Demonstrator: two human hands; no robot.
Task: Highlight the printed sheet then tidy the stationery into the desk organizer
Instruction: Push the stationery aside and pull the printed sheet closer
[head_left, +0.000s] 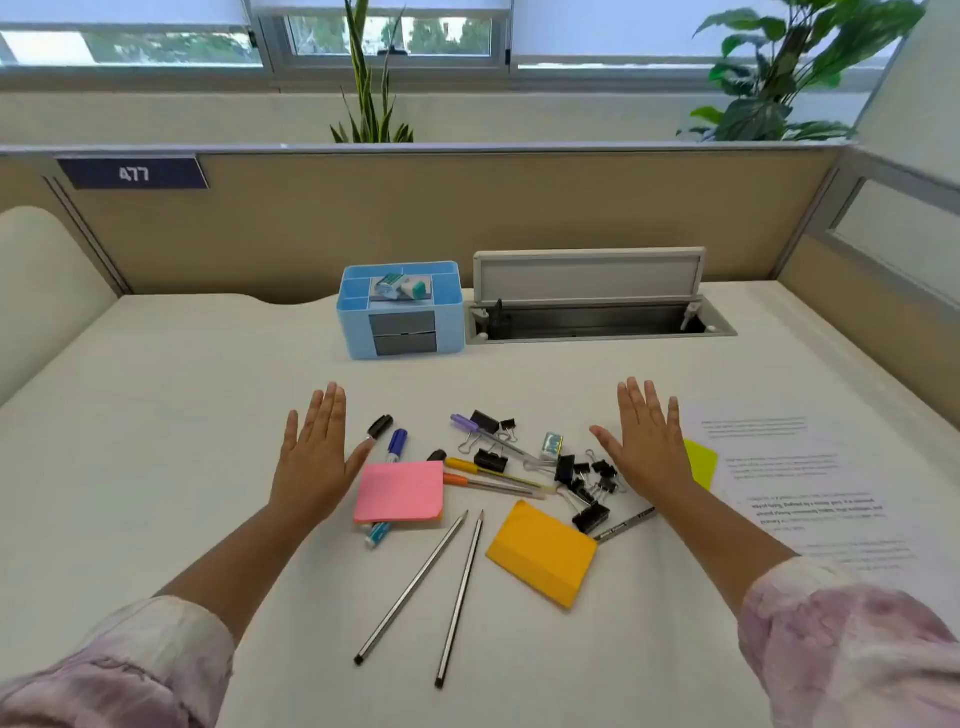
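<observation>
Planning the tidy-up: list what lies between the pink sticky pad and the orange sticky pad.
Head view: two grey pencils lie between the pink sticky pad and orange sticky pad.

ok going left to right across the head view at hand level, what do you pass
left hand → pink sticky pad → orange sticky pad → right hand → printed sheet

"477" in white on a dark blue plate, partition at 10 o'clock. Printed sheet at 3 o'clock carries text, too blurred to read. Pen lettering illegible.
</observation>
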